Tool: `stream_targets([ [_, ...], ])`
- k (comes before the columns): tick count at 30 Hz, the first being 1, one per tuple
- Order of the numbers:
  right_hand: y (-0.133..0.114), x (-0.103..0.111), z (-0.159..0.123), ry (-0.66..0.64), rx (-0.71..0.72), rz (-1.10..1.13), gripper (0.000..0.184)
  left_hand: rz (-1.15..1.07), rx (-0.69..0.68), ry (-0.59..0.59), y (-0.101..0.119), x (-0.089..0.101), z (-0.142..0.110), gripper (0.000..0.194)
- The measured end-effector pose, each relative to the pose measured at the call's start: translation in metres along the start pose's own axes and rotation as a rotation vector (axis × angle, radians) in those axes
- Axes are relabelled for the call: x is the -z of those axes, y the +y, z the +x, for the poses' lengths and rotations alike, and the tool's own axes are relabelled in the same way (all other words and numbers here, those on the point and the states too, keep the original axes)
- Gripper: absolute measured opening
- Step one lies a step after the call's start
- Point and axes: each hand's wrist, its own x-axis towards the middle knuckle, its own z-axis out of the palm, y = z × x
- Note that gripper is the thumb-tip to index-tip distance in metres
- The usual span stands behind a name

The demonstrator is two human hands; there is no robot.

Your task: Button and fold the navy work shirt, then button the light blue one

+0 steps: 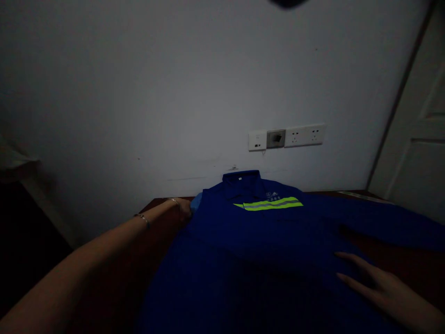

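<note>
A dark blue shirt (257, 236) lay spread on a dark red table (128, 278), its collar (241, 183) at the far edge, near the wall (139, 93). A yellow-green stripe (273, 204) with a grey band crossed the chest, below small pale printing. The right-hand sleeve stretched out to the right.

The left hand (186, 208) was at the far left side of the shirt, against a piece of light blue cloth (196, 203); its fingers were mostly hidden, so I could not tell whether they gripped it. The right hand (385, 285) was at the near right, over the shirt's right side, holding nothing, with its visible fingers parted; contact was unclear. Sockets (304, 135) sat on the wall beyond.
</note>
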Motion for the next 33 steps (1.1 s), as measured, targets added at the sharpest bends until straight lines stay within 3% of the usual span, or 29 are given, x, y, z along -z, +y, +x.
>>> stream_targets([
  [3, -0.001, 0.0, -0.01, -0.108, 0.011, 0.009, 0.063, 0.056, 0.048, -0.074, 0.015, -0.001, 0.025, 0.024],
  [6, 0.002, -0.005, -0.021, -0.112, 0.017, 0.0, 0.059, 0.091, 0.062, -0.033, 0.029, -0.014, 0.042, 0.033],
  [11, 0.002, -0.012, -0.033, -0.072, 0.061, 0.024, 0.045, 0.12, 0.079, 0.049, 0.046, -0.047, 0.06, 0.027],
  [13, -0.002, -0.012, -0.036, -0.073, 0.023, 0.048, 0.044, 0.132, 0.111, 0.081, 0.049, -0.057, 0.064, 0.027],
  [19, -0.023, -0.01, -0.048, -0.277, -0.254, 0.185, 0.049, 0.192, 0.127, 0.177, 0.052, -0.073, 0.063, 0.028],
  [24, -0.023, -0.015, -0.051, -0.189, -0.177, 0.204, 0.047, 0.184, 0.039, 0.302, 0.052, -0.074, 0.057, 0.03],
  [28, -0.006, 0.016, -0.032, -0.271, -0.225, 0.292, 0.049, -0.123, 0.162, 0.553, 0.057, -0.06, 0.062, 0.029],
  [30, 0.014, 0.045, -0.014, -0.14, -0.236, 0.306, 0.042, -0.368, 0.186, 0.664, 0.071, -0.05, 0.068, 0.022],
  [33, 0.057, 0.092, 0.015, 0.151, -0.349, 0.255, 0.029, -0.65, 0.16, 0.785, 0.112, -0.039, 0.079, 0.014],
])
